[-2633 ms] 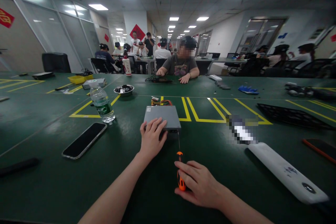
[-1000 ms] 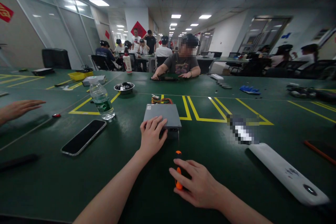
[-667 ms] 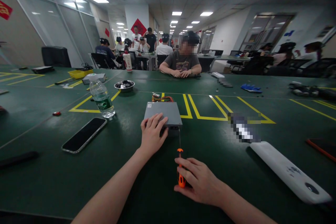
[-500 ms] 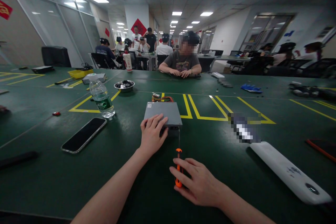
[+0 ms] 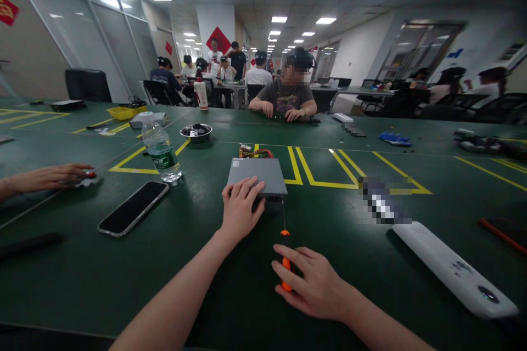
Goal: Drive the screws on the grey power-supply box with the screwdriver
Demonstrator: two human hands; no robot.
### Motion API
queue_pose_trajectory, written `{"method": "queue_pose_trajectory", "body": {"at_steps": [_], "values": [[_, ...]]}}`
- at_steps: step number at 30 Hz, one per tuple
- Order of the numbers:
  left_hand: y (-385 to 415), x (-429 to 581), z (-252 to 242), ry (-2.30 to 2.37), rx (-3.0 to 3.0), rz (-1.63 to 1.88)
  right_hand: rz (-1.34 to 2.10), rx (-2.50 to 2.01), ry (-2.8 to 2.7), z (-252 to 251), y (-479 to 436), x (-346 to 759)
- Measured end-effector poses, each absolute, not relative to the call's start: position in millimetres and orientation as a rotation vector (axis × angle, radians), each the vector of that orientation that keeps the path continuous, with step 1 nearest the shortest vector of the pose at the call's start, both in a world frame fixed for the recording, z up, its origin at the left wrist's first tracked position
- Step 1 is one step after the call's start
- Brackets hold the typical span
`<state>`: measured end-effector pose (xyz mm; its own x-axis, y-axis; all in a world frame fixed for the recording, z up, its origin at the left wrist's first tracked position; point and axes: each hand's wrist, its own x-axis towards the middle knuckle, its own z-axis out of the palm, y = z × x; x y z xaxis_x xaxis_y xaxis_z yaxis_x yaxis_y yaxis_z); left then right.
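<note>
A grey metal computer power supply (image 5: 263,173) lies flat on the green table, with a bundle of coloured cables (image 5: 255,152) at its far side. My left hand (image 5: 244,205) holds it at the near left, fingers over the top and thumb against the front face. In my right hand (image 5: 310,279) is an orange and black screwdriver (image 5: 286,263), gripped by the handle between thumb and fingers. Its thin shaft points away from me and reaches the near right corner of the power supply. The exact contact of the tip is too small to make out.
Left of my hands are a phone (image 5: 134,208), a water bottle (image 5: 162,151) and a metal bowl (image 5: 196,131). Another person's hand (image 5: 57,176) reaches in at the left over a small red item. A long white device (image 5: 453,269) lies at the right. Someone sits opposite.
The other person's hand has come in from the left to the small red item. My right hand and the screwdriver have shifted slightly right. My left hand stays on the power supply.
</note>
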<state>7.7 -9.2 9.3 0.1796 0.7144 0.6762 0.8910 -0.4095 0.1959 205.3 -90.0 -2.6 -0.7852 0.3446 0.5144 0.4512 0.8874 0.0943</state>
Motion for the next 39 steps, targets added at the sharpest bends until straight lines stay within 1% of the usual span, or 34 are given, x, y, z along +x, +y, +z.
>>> {"method": "queue_pose_trajectory", "body": {"at_steps": [3, 7, 12, 15, 19, 26, 29, 35, 39], "values": [[-9.3, 7.5, 9.6, -1.546, -2.215, -1.052, -0.346, -0.523, -2.476, -2.0, -89.2, 204.5], [-9.1, 7.1, 9.1, -1.546, -2.212, -1.051, -0.322, -0.492, -2.361, -5.9, -86.3, 205.3], [-9.0, 6.8, 8.5, -1.547, -2.219, -1.043, -0.218, -0.549, -2.507, -2.0, -87.6, 206.5], [-9.0, 6.9, 8.6, -1.547, -2.221, -1.033, -0.246, -0.558, -2.581, 0.4, -88.6, 206.1], [-9.0, 6.9, 8.7, -1.550, -2.223, -1.026, -0.315, -0.525, -2.506, -6.3, -86.7, 207.1], [-8.5, 7.2, 8.1, -1.538, -2.218, -1.042, -0.221, -0.552, -2.503, -4.3, -88.9, 205.0], [-8.2, 7.1, 7.7, -1.538, -2.216, -1.044, -0.279, -0.542, -2.569, 0.4, -90.2, 201.7], [-8.3, 6.4, 8.1, -1.531, -2.224, -1.036, -0.319, -0.517, -2.460, -7.5, -85.9, 203.4], [-8.4, 6.7, 8.0, -1.537, -2.222, -1.029, -0.319, -0.408, -2.396, -7.0, -87.1, 205.3]]}}
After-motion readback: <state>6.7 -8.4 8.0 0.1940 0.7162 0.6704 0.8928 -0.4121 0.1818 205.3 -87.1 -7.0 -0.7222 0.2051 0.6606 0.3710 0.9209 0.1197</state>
